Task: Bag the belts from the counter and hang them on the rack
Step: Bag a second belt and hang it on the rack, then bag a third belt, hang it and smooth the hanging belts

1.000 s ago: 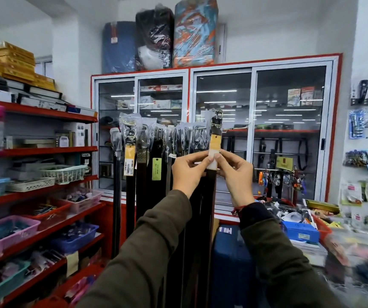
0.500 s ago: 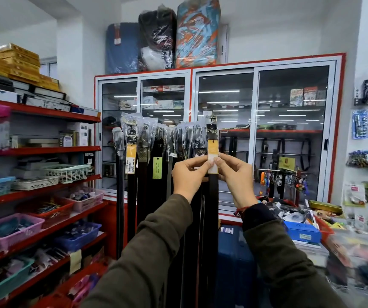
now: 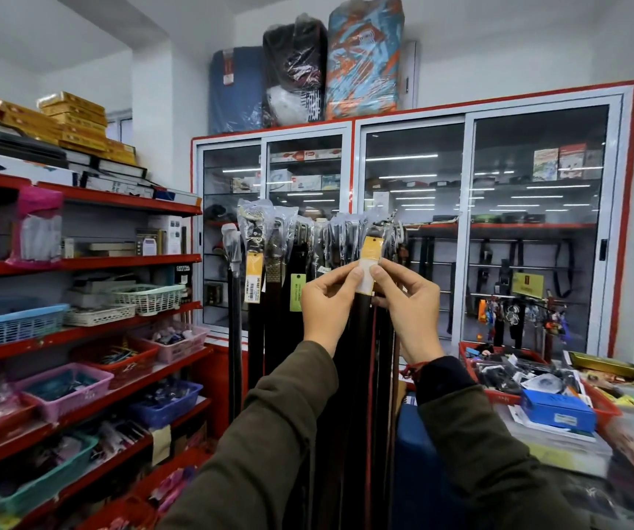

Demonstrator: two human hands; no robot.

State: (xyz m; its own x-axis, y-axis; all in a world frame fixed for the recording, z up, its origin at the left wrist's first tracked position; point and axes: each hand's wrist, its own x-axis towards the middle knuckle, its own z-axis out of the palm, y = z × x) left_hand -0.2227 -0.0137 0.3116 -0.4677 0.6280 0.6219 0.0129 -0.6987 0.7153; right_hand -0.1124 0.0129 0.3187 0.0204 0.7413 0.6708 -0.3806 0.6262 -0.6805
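- Both our hands are raised in front of the rack of belts (image 3: pixel 308 254), near the middle of the view, close together.
- Our left hand (image 3: pixel 329 304) and our right hand (image 3: pixel 409 307) each pinch with thumb and forefinger the yellow and white tag (image 3: pixel 368 267) of one dark belt (image 3: pixel 361 338), so the hands are closed on this belt's top part.
- This belt hangs straight down among the others, its buckle end at 12 o'clock from our hands, inside clear plastic.
- We judge the belt is long, soft and a little heavy; it will swing if we pull it sideways. The plastic bag looks slippery, and the paper tag can tear.
- It is better to hold near the buckle, above the tag, where the strap is firm.
- The counter (image 3: pixel 560 445) with mixed goods is at 4 o'clock; we cannot tell whether more belts wait there.
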